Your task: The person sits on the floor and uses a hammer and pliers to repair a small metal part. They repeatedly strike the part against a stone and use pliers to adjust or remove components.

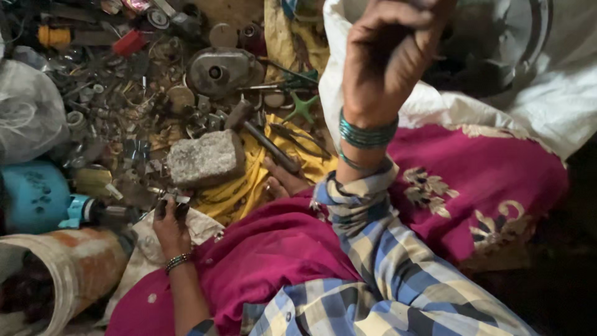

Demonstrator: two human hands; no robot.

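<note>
Dim light; floor (124,118) w/ scattered metal scrap, yellow cloth (245,186), white sacks (547,93) at back.

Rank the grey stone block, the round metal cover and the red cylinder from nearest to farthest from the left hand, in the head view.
From the left hand:
1. Grey stone block, just above it.
2. Round metal cover, farther up, mid-pile.
3. Red cylinder, top left, farthest.
</note>
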